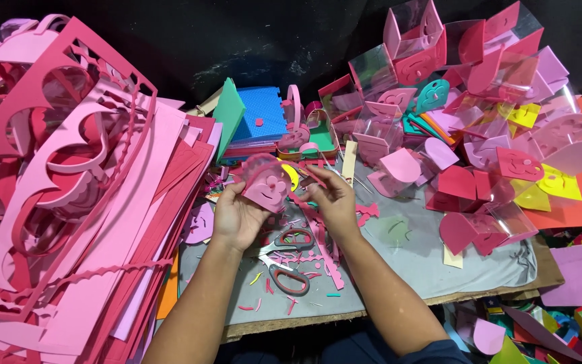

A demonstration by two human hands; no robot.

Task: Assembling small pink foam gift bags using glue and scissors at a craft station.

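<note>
Foam sheets (69,202): a large stack of cut-out pink sheets covered the table's left side.
Finished pieces (479,135): a heap of foam-and-clear-plastic holders filled the far right corner.
Table (412,263): grey cloth on top, littered with pink trimmings.
Scissors (287,259): lay near the front edge, below both hands.
Pink piece (267,183): an arched foam shape with a smiling face, held above the table's middle.
Left hand (237,216): fingers curled, gripping the piece's lower left side.
Right hand (335,199): fingertips pinching a thin pink strip at the piece's right edge.
Handling: judged light, soft, easily creased; best held by its edges.
</note>
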